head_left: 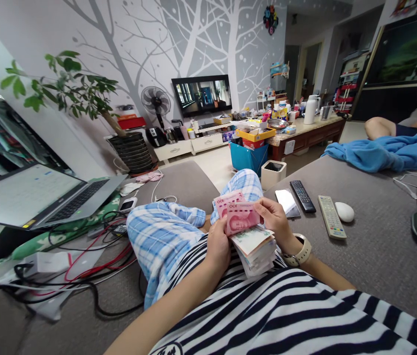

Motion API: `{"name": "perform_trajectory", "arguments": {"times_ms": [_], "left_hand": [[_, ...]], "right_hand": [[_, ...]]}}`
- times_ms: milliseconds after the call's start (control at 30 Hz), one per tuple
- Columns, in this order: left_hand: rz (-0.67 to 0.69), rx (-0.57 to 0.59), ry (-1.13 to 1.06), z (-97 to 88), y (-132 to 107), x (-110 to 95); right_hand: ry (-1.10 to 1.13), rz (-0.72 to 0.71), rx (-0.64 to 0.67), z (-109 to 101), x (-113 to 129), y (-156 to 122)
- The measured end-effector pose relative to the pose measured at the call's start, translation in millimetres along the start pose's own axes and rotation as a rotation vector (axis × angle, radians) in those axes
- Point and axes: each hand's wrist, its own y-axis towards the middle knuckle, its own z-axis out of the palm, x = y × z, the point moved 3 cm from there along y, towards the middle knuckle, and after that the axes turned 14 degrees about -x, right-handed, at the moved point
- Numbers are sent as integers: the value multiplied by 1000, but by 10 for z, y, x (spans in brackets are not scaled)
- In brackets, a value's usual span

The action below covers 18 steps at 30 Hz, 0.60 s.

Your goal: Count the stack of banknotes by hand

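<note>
Pink 100-yuan notes [238, 216] lay fanned atop a thick mixed wad [254, 252] above the person's lap, the left hand [218, 249] clasping it, the right hand [273, 222] pinching the pink notes; most of the wad lay unfanned below.

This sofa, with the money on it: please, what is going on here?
A person sits on a grey sofa. Their left hand holds a stack of banknotes, and their right hand, with a watch on its wrist, grips pink 100-yuan notes on top. A phone and remote controls lie nearby on the sofa.
</note>
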Motion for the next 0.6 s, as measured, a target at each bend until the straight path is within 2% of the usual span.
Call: {"name": "perform_trajectory", "arguments": {"times_ms": [333, 600], "left_hand": [[60, 7, 60, 17, -33, -82], [96, 6, 131, 60, -174, -285]], "right_hand": [[31, 11, -7, 4, 13, 7], [70, 3, 4, 0, 6, -1]]}}
